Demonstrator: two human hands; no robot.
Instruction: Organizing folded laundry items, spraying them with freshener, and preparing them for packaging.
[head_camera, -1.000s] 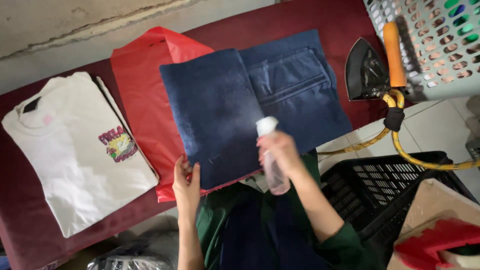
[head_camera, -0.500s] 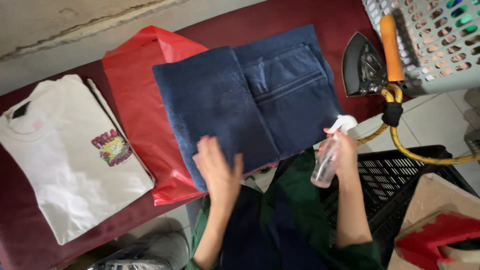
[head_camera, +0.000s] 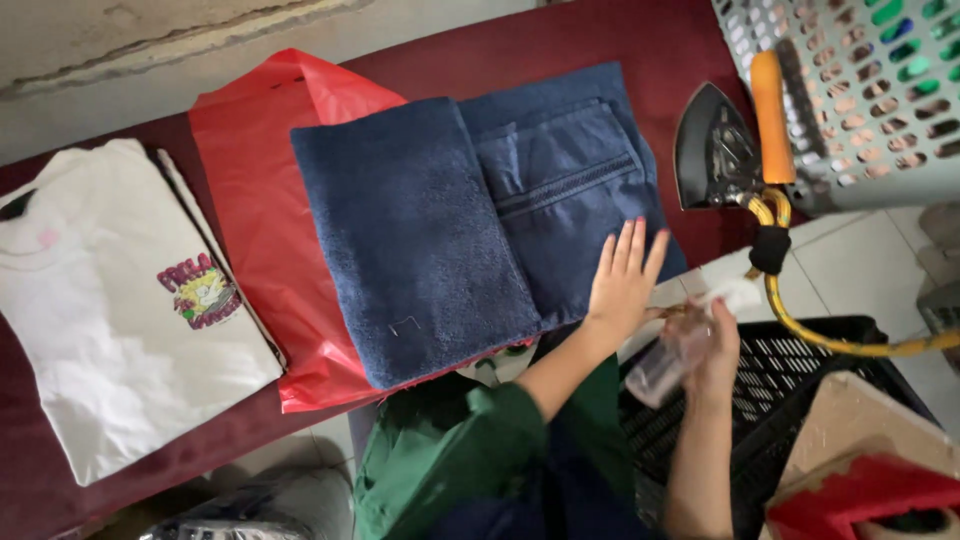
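Folded navy trousers (head_camera: 560, 190), centre of the frame, lying flat on the maroon board (head_camera: 600, 40), long axis running from lower left toward upper right, pocket and waistband turned to the upper right. Nearest the camera, at lower right: right hand (head_camera: 712, 350) closed round a clear spray bottle (head_camera: 672, 358), white nozzle up near the fingertips, held off the board's edge and above the black crate (head_camera: 800, 370). Just left of that and slightly farther: left hand (head_camera: 622, 275) spread wide, fingers splayed, palm pressed flat on the lower right corner of the trousers, so the left is the nearer of the two to the cloth and already touching, while the right stays apart, beside the board. Garment thus up and to the left of the bottle. Beneath the trousers, a red plastic sheet (head_camera: 260, 190) showing at the left and lower edges. Farther left, a folded white T-shirt (head_camera: 110, 320) with a printed chest patch. Farther off at upper right, an iron (head_camera: 725, 145) with orange handle standing on end, yellow cord trailing down, against a grey perforated basket (head_camera: 870, 90).
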